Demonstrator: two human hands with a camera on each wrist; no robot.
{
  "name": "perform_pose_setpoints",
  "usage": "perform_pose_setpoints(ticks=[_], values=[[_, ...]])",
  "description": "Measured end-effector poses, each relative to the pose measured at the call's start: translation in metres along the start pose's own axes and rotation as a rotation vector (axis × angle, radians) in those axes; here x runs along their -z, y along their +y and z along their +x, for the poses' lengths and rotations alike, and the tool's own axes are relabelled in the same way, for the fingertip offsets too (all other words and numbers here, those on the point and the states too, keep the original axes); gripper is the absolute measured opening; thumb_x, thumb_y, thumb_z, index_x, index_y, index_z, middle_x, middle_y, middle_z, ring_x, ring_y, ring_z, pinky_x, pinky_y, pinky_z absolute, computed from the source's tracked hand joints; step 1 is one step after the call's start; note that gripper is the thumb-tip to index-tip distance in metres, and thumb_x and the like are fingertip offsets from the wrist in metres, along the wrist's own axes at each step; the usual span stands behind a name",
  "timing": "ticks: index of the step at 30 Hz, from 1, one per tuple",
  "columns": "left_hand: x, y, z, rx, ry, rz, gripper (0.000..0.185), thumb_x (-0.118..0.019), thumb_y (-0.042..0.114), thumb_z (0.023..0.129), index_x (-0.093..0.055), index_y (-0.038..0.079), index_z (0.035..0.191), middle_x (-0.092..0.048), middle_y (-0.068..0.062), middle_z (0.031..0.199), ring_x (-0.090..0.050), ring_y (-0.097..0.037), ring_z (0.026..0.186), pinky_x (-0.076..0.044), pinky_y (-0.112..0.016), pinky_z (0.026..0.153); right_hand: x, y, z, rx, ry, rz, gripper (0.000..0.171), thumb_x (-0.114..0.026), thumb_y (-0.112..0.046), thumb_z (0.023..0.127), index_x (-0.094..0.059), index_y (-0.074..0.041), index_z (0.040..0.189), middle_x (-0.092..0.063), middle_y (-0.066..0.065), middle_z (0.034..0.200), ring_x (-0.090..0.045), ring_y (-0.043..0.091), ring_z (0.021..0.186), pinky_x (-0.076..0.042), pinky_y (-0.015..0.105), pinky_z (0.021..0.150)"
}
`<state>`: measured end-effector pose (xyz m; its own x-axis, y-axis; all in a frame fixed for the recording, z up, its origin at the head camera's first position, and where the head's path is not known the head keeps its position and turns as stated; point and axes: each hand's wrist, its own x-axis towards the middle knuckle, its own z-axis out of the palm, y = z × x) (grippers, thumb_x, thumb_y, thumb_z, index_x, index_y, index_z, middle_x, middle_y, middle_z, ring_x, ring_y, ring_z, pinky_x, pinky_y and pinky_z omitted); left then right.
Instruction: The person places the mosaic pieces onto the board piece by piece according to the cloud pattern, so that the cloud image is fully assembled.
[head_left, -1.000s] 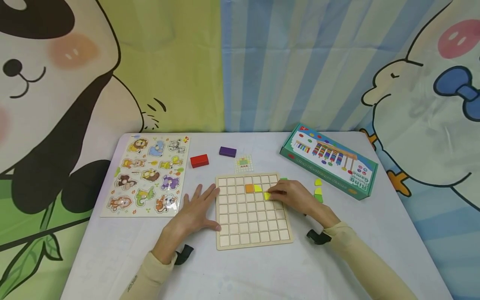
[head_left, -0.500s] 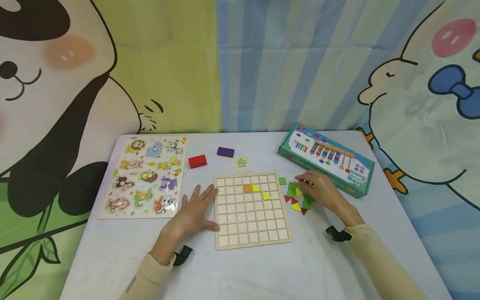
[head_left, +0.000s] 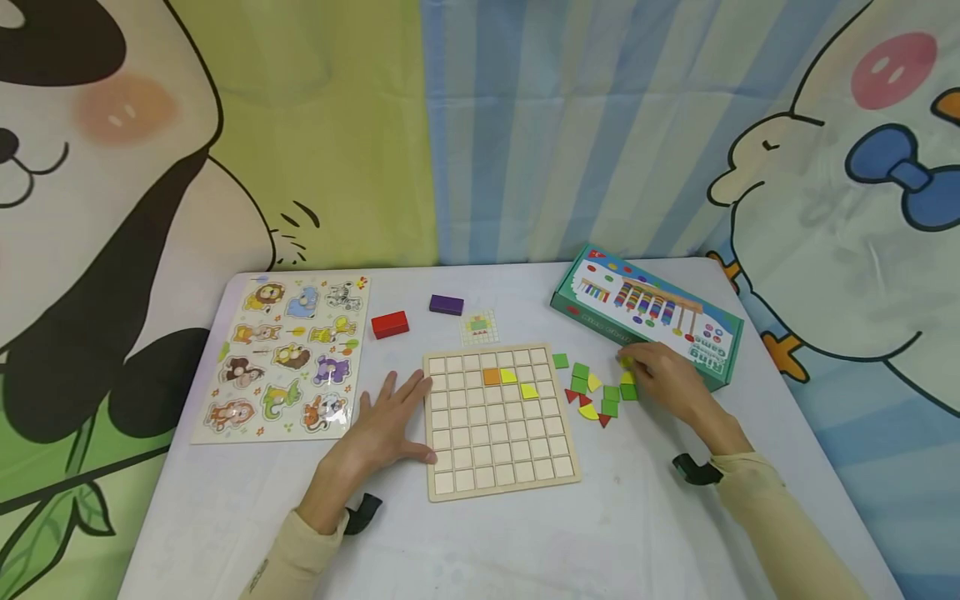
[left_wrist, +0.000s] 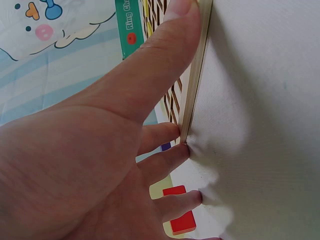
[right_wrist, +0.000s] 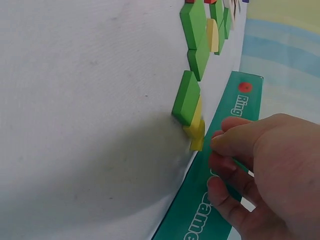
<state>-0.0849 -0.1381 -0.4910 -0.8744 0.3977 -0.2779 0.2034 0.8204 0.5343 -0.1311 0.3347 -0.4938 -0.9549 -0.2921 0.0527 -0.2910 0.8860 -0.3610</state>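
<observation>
Board (head_left: 501, 467): centre of the frame, three tiles set in its upper rows, one orange (head_left: 491, 377) and two yellow; the other cells look bare.
Loose tiles (head_left: 592, 392): right of the board, mostly unplaced.
Left hand (head_left: 382, 429): flat, fingers spread, bracing the board's left edge.
Right hand (head_left: 663, 379): fingers curled at a yellow tile (right_wrist: 196, 131) beside the box (head_left: 645, 312); grip unclear.

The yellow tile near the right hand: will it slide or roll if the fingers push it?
The yellow tile looks flat and thin, so it will probably slide, not roll. It seems small, stiff and light, so the right hand could likely pinch it easily. The table has a cloth-like cover, which may slow sliding.
</observation>
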Motion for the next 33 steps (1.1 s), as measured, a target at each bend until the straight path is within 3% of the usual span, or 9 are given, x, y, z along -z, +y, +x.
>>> perform_pose_setpoints(ticks=[8,15,23,29,33], values=[[0.001,0.001,0.000,-0.004,0.006,0.011,0.117,-0.093,0.041,0.067,-0.029,0.012,0.161,-0.020,-0.011,0.170,-0.005,-0.048,0.156,-0.005,-0.082,0.112,-0.003,0.001,-0.003,0.019,0.012,-0.102,0.030,-0.068,0.001,0.093,-0.072,-0.004,0.122,-0.072,0.016,0.118,-0.066,0.035,0.111,-0.055,0.054,0.095],[0.002,0.002,-0.001,-0.007,0.005,0.020,0.117,-0.092,0.041,0.067,-0.029,0.011,0.161,-0.019,-0.012,0.170,-0.006,-0.049,0.155,-0.006,-0.082,0.112,-0.003,-0.002,-0.007,-0.031,0.016,-0.157,0.032,-0.071,-0.004,0.093,-0.070,-0.002,0.125,-0.072,0.018,0.114,-0.067,0.036,0.105,-0.056,0.054,0.094],[0.002,0.001,0.000,-0.007,0.000,0.017,0.118,-0.092,0.042,0.067,-0.028,0.011,0.161,-0.018,-0.012,0.170,-0.005,-0.049,0.155,-0.006,-0.082,0.112,-0.006,-0.001,-0.017,-0.060,0.018,-0.220,0.032,-0.072,-0.008,0.093,-0.071,-0.003,0.124,-0.072,0.016,0.102,-0.064,0.028,0.082,-0.059,0.048,0.079],[0.000,0.000,0.001,-0.003,-0.002,0.027,0.118,-0.093,0.043,0.067,-0.028,0.012,0.161,-0.018,-0.011,0.171,-0.005,-0.049,0.156,-0.005,-0.082,0.112,0.000,-0.002,-0.021,-0.073,-0.066,-0.136,0.033,-0.070,-0.007,0.094,-0.070,-0.005,0.126,-0.073,0.012,0.104,-0.060,0.024,0.085,-0.056,0.041,0.077],[0.000,-0.001,0.002,-0.007,0.004,0.036,0.118,-0.092,0.043,0.067,-0.029,0.012,0.161,-0.019,-0.012,0.170,-0.006,-0.049,0.155,-0.006,-0.083,0.112,0.006,-0.004,-0.021,-0.109,-0.145,-0.064,0.037,-0.069,-0.008,0.094,-0.067,-0.004,0.131,-0.069,0.008,0.097,-0.055,0.021,0.083,-0.051,0.035,0.074]])
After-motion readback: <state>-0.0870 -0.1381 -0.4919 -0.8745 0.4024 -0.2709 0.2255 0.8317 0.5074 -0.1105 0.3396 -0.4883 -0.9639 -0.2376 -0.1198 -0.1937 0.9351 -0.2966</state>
